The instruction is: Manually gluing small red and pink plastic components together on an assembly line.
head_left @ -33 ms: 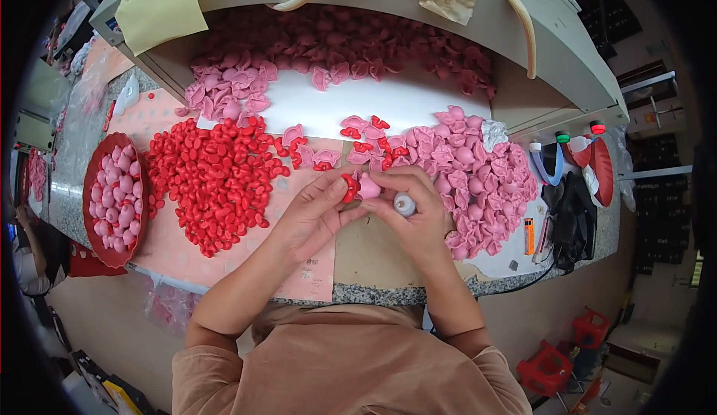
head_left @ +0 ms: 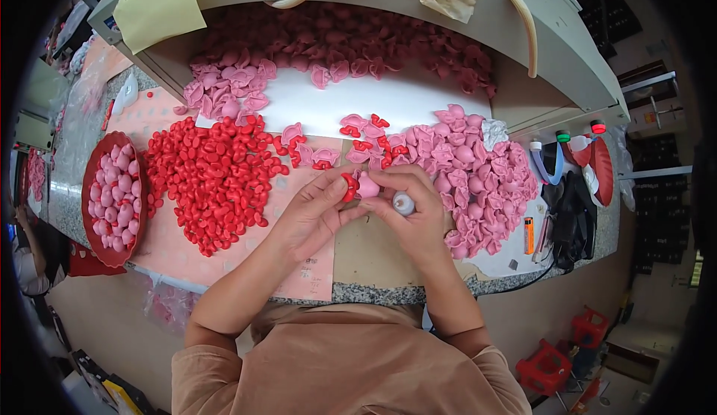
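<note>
Over the middle of the bench, my two hands meet fingertip to fingertip. My left hand point(head_left: 312, 217) pinches a small red bow-shaped piece point(head_left: 349, 188) between thumb and fingers. A rounded pink plastic piece point(head_left: 368, 185) touches it, gripped by the fingertips of my right hand point(head_left: 422, 213). Tucked in that same hand is a small whitish bottle point(head_left: 403, 204), its end showing between thumb and forefinger. Just beyond my fingers lie a few pink pieces with red bows point(head_left: 364, 146). The join between the two held pieces is partly hidden by my fingers.
Red pieces point(head_left: 213, 183) are heaped at left, beside a red oval basket point(head_left: 112, 260) of pink balls. Pink pieces point(head_left: 478, 191) pile up at right. A grey hood point(head_left: 523, 42) arches over more pink pieces. An orange lighter point(head_left: 529, 236) and a black cloth-like bundle point(head_left: 573, 217) lie far right.
</note>
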